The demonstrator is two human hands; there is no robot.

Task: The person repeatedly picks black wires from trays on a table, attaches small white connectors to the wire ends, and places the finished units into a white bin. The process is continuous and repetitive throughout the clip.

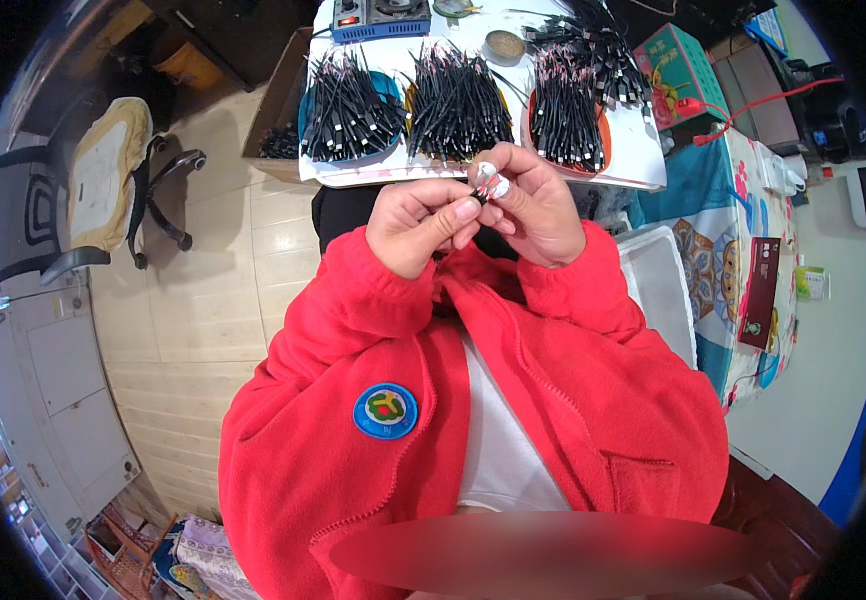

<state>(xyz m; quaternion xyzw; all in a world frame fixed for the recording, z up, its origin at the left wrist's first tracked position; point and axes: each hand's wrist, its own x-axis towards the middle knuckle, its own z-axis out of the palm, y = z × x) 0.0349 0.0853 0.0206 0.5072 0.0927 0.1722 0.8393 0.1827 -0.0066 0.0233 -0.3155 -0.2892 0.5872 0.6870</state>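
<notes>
Close in front of my chest, both hands meet over a short black cable (480,197) with thin red and pale wires at its end. My left hand (417,226) is closed, thumb and forefinger pinching the black part. My right hand (543,212) is closed at the wire end; white wrapping covers its thumb and forefinger tips. Most of the cable is hidden by the fingers. Just beyond the hands lie three heaps of black cables with metal plugs: a left heap (351,115), a middle heap (459,110) and a right heap (565,110).
The white table (643,172) carries a blue metal device (383,24), a round tin (504,46) and more black cables (593,45). A cardboard box (278,110) stands at its left, a green box (681,68) at its right. An office chair (83,190) is farther left.
</notes>
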